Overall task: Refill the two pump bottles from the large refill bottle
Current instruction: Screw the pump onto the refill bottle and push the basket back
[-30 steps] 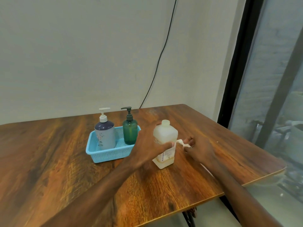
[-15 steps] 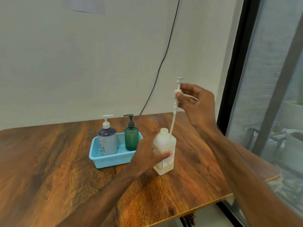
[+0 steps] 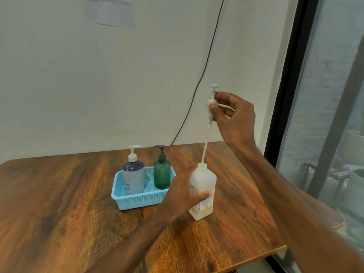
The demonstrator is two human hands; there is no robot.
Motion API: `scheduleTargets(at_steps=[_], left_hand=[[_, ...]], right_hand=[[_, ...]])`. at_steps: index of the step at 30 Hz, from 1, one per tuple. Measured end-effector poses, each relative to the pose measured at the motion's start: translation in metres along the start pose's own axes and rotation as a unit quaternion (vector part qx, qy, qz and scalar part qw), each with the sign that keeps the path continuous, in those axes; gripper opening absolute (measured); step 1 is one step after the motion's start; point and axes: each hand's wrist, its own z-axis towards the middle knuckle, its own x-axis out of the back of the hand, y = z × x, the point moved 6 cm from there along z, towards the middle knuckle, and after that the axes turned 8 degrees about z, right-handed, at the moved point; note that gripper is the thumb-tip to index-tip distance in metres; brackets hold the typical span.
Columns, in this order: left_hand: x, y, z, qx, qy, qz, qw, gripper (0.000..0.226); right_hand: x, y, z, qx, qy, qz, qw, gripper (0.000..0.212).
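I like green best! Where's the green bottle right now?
In the head view, the green bottle stands at the right end of the basket, beside the purple bottle and left of the refill bottle.

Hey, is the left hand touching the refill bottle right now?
Touching. The head view shows the left hand wrapped round the refill bottle, its thumb lying flat across the bottle's front.
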Motion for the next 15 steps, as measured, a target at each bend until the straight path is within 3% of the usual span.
scheduleTargets(at_steps=[8,15], left_hand=[[0.006,0.009,-0.004,-0.013,0.000,-0.008,1.000,0.083],[0.006,0.009,-0.003,-0.020,0.007,-0.014,1.000,0.083]], right_hand=[[-0.002,0.041,-0.041,-0.070,-0.033,-0.042,0.996,0.029],[-0.001,0.097,-0.101,-0.173,-0.143,-0.085,0.971,0.038]])
